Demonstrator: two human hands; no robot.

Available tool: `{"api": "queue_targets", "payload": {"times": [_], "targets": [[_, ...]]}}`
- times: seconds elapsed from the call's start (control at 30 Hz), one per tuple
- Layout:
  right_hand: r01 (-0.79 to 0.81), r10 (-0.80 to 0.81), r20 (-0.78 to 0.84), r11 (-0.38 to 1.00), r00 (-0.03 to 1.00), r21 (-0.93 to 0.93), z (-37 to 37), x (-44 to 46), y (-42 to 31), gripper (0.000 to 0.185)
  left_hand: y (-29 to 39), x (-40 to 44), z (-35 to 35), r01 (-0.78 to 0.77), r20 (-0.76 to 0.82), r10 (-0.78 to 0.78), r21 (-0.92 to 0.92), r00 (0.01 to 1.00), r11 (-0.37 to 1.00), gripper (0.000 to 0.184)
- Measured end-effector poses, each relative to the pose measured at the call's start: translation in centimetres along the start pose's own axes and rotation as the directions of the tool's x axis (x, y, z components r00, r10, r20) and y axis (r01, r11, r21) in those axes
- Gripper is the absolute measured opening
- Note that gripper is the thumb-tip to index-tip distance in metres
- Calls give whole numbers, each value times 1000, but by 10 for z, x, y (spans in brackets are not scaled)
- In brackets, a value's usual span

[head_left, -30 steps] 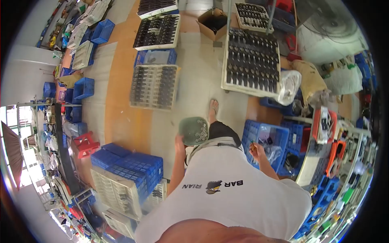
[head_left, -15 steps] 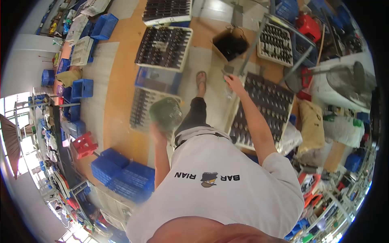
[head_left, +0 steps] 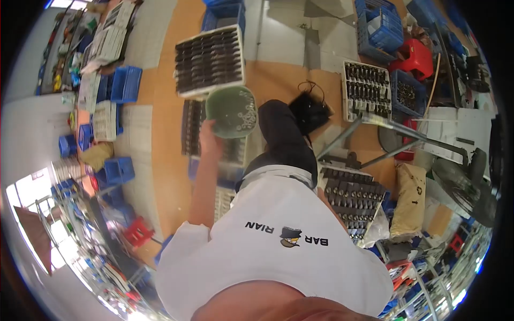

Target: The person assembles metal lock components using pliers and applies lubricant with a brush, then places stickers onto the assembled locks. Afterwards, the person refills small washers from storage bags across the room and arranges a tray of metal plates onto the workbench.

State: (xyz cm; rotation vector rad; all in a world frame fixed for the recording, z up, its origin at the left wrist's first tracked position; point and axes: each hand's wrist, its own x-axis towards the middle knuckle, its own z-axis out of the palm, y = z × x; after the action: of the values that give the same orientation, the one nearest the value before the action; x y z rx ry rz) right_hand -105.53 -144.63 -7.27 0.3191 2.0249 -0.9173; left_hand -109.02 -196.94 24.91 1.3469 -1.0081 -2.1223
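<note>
My left hand (head_left: 210, 140) is closed on the near rim of a green plastic basin (head_left: 224, 111). Several small pale ring-shaped pieces lie along the basin's right side. Beyond it stands a white tray (head_left: 240, 51) filled with rows of dark parts. More trays of parts show below the basin, partly covered by it and by my arm. My right hand is hidden behind my body; only a bit of that forearm shows beside a tray of dark parts (head_left: 350, 203) on the right.
A metal-legged stand (head_left: 342, 136) and a fan (head_left: 460, 179) are at the right. Ahead lies a black bag (head_left: 309, 111). Blue crates (head_left: 377, 29), a red stool (head_left: 415, 59) and a tan sack (head_left: 409, 200) line the right side. Blue bins (head_left: 126, 84) run along the left.
I have stepped forward along the floor, and the trays have shifted in view. The basin moved forward with my left hand. My right hand, earlier stretched out over the tray, has dropped from sight.
</note>
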Motion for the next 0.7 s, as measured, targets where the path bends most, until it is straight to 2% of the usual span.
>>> {"api": "queue_targets", "payload": {"times": [0.07, 0.13, 0.17, 0.2, 0.27, 0.33, 0.37, 0.43, 0.47, 0.5, 0.53, 0.57, 0.6, 0.67, 0.7], "targets": [[47, -47, -83, 999, 995, 5, -27, 38, -67, 37, 18, 48, 82, 117, 198, -114, -5, 973, 993, 37], [114, -118, -153, 993, 981, -30, -74, 96, -134, 34, 15, 103, 145, 109, 192, -101, -33, 976, 993, 37], [156, -163, -173, 986, 971, -54, -97, 125, -180, 33, 16, 123, 170, 151, 133, -143, -52, 981, 987, 36], [209, -219, -194, 975, 956, -70, -118, 164, -234, 32, 23, 147, 197, 179, 80, -173, -72, 982, 981, 35], [323, -339, -253, 941, 906, -104, -168, 262, -346, 32, 14, 201, 237, 130, 80, -124, -80, 989, 988, 35], [401, -423, -319, 906, 848, -136, -217, 351, -438, 33, 44, 216, 334, 144, 49, -142, -28, 989, 989, 34], [423, -438, -373, 897, 818, -125, -223, 388, -479, 34, 55, 260, 385, 135, 81, -135, 8, 988, 991, 34], [382, -406, -432, 913, 805, -146, -214, 478, -370, 37, 47, 298, 447, 217, 56, -213, -83, 975, 973, 31], [353, -384, -435, 923, 815, -154, -274, 446, -428, 37, 45, 324, 479, 248, 52, -244, -78, 968, 966, 31], [51, -112, -387, 985, 915, -162, -332, 450, -528, 35, 46, 359, 517, 285, 169, -274, -43, 947, 957, 31], [136, -177, -375, 982, 910, -134, -387, 476, -575, 32, 49, 391, 559, 319, 279, -303, -12, 911, 948, 31], [168, -123, -286, 976, 950, 137, -440, 492, -636, 32, 58, 415, 607, 333, 307, -325, 27, 894, 942, 32], [139, -49, -228, 906, 972, 400, -488, 480, -724, 31, 67, 442, 658, 343, 338, -343, 63, 876, 937, 33], [186, -75, -269, 890, 960, 415, -568, 537, -803, 29, 71, 505, 745, 172, 310, -255, 270, 916, 947, 36], [219, -104, -280, 880, 954, 421, -603, 577, -822, 29, 46, 559, 759, -298, 563, 2, 434, 826, 850, 42]]}}
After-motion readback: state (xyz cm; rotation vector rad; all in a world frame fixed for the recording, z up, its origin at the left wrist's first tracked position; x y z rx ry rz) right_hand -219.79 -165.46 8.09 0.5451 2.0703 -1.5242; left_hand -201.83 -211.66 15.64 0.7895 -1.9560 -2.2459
